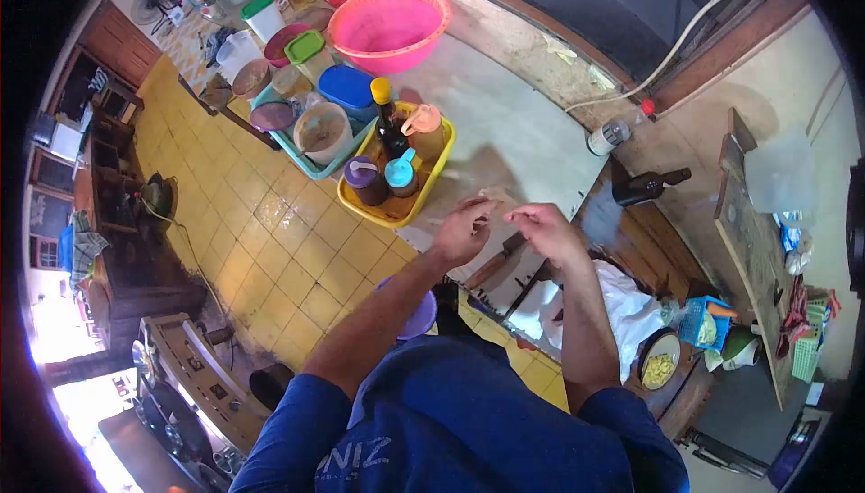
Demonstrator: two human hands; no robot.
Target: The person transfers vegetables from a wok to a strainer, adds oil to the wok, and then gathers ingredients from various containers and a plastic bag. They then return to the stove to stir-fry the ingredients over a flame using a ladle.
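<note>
I see my left hand point(461, 232) and right hand point(547, 230) close together, fingertips pinching a small pale item point(494, 197) I cannot identify. A knife point(498, 259) lies just below them, and a yellow basket point(396, 212) of bottles sits beyond my left hand.

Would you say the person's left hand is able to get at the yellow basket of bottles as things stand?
Probably yes: the left hand hovers over the counter just beside the yellow basket, with nothing between them.

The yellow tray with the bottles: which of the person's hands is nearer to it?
Left. The left hand is beside the yellow tray's near corner, a short gap away. The right hand is farther off, beyond the left hand on the side away from the tray.
</note>
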